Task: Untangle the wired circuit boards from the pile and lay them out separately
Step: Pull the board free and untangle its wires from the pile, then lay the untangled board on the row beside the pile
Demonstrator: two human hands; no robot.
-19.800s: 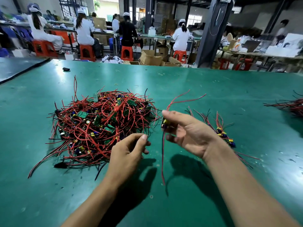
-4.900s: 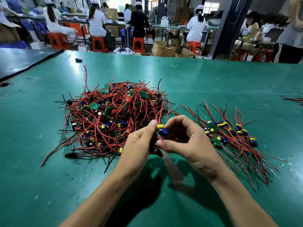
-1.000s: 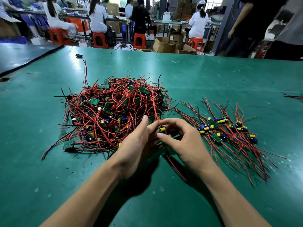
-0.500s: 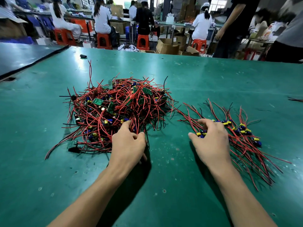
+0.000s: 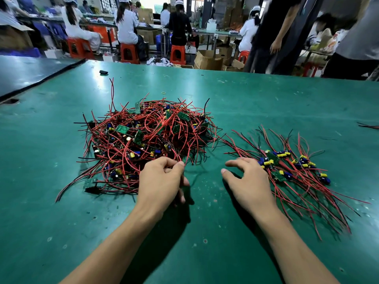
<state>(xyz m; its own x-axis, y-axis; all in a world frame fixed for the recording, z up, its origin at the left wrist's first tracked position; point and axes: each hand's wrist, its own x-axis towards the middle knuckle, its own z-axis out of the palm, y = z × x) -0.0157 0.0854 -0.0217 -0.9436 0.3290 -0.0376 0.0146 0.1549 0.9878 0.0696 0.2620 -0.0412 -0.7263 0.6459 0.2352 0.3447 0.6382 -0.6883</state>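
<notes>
- Head view, the hands: the right hand (image 5: 249,182) lay on the sorted boards half a second ago. It has now drawn back toward the middle of the green table (image 5: 256,95). It is released, with the fingers spread and nothing in them, its fingertips just beside the nearest laid-out board.
- Head view, the left hand (image 5: 162,181): it is at the near edge of the pile (image 5: 143,138) with the fingers curled. The thumb and forefinger appear to pinch a red wire (image 5: 185,160) that runs back into the tangle.
- What this means: a second ago both hands held one board between them. That board has since joined the laid-out group (image 5: 293,171), so one more unit is done and the next pull looks to be starting.
- Where the work stands: the pile is left of centre and is far bigger than the group on the right. The group's boards lie side by side and its wires trail toward the person. By my judgement most of the task remains.
- Containers: none stand on the table. Cardboard boxes (image 5: 207,60) sit on the floor beyond its far edge, and I cannot tell what is in them.
- Other things: a small black object (image 5: 103,72) lies near the far left edge. A few stray wires (image 5: 369,126) lie at the right border.
</notes>
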